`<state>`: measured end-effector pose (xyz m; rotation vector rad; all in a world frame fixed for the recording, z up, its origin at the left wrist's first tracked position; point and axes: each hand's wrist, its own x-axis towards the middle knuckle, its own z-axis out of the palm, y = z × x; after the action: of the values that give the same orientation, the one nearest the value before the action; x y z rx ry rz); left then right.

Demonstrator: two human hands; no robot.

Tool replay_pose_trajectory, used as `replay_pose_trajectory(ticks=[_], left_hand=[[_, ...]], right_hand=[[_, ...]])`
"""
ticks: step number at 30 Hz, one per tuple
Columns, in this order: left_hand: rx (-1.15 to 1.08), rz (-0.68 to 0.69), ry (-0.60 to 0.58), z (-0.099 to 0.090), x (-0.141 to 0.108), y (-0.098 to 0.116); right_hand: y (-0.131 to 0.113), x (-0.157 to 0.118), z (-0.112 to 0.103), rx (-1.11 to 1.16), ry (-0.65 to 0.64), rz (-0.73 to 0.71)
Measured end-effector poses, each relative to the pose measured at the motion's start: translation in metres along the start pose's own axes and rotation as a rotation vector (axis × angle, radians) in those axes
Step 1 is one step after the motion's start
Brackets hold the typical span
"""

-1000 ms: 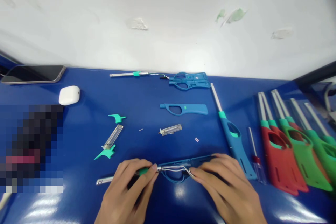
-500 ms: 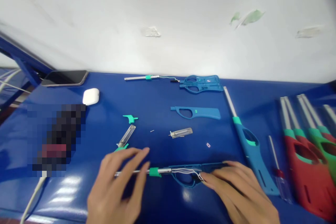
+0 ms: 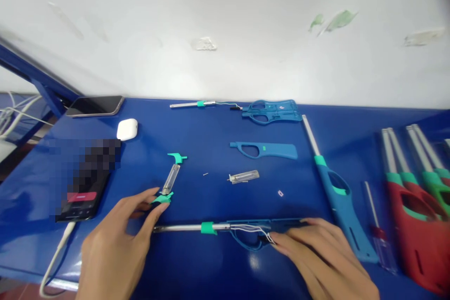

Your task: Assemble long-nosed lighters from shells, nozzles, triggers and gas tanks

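My left hand [image 3: 121, 239] is closed in a pinch on a small green trigger [image 3: 163, 198]; part of it is hidden by the fingers. Touching or just beyond that trigger lies a clear fuel tank [image 3: 171, 179]. My right hand [image 3: 321, 253] grips the handle end of an opened blue lighter casing half [image 3: 242, 240], thumb by the white wires [image 3: 251, 229] and a black part [image 3: 263, 239]. From the casing a metal tube [image 3: 179, 228] with a green collar [image 3: 208, 228] points left, lying below my left hand's fingertips.
Farther back lie another green trigger [image 3: 178, 157], a clear tank [image 3: 243, 177], a tiny screw [image 3: 206, 174], a blue casing half [image 3: 270, 151] and opened lighter parts [image 3: 270, 111]. Rightward are a blue lighter [image 3: 346, 213], a screwdriver [image 3: 378, 232] and red lighters [image 3: 418, 229]. Phones [image 3: 94, 106] lie left.
My left hand has moved left, away from above the metal tube, and closed on the near green trigger. My right hand stays on the blue casing. The view has shifted slightly.
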<state>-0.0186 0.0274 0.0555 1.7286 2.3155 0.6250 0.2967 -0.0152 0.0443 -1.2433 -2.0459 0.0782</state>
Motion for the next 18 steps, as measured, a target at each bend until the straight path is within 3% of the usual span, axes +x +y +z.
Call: replay_pose_trajectory(ticks=[3, 8, 18], left_hand=[[-0.036, -0.03, -0.006, 0.001, 0.001, -0.001], [-0.057, 0.105, -0.023, 0.0, 0.001, -0.01], [-0.013, 0.21, -0.032, 0.002, 0.002, -0.018]], right_hand=[[0.0, 0.0, 0.001, 0.007, -0.011, 0.001], [0.002, -0.002, -0.002, 0.009, -0.017, -0.026], [0.004, -0.005, 0.0, 0.045, -0.028, 0.005]])
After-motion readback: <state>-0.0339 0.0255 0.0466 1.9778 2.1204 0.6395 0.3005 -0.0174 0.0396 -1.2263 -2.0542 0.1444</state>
